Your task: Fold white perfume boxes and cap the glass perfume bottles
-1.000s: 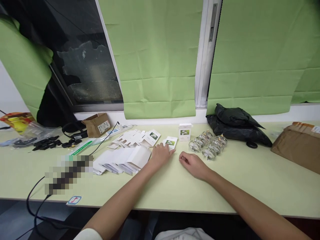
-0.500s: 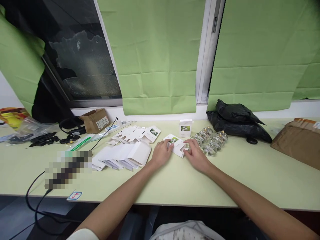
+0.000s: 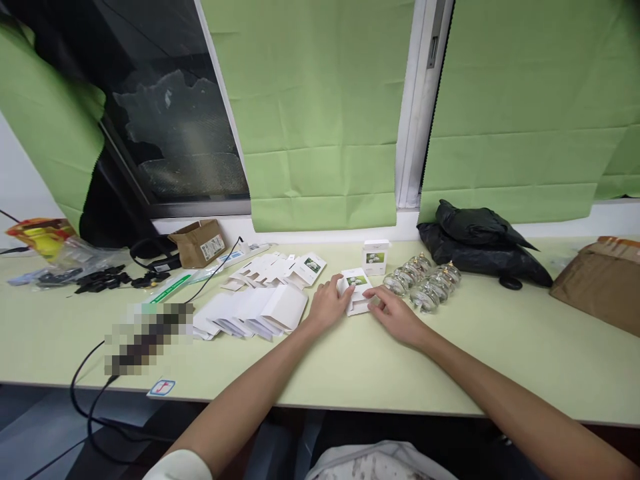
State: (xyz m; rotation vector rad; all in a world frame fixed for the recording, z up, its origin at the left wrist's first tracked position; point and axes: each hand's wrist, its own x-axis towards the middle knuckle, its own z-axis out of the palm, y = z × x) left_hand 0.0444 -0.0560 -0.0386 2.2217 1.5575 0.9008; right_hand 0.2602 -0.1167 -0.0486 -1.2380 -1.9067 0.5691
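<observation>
A small white cardboard box [image 3: 355,281] with a green-and-white picture lies on the table between my hands, its near-end flaps loose. My left hand [image 3: 327,303] is closed on its left side. At the near right edge, by the flaps, the curled fingers of my right hand [image 3: 395,316] pinch the cardboard. Just behind stands a matching box [image 3: 375,259], upright. To the right are two rows of clear round ornaments [image 3: 434,288] with gold-coloured caps. Folded flat white boxes [image 3: 255,308] lie fanned out to the left, with more flattened boxes [image 3: 275,269] behind them.
Black plastic bags [image 3: 475,243] and a brown parcel [image 3: 600,283] occupy the right side. At the left are an open brown carton [image 3: 197,245], black small parts [image 3: 103,279] and a cable [image 3: 83,417] over the table's edge. Green curtains [image 3: 320,120] hang behind.
The box between my hands has turned more upright to my view, its picture now facing me squarely. My right fingers have shifted slightly down along its near edge. The whole view has swung slightly left.
</observation>
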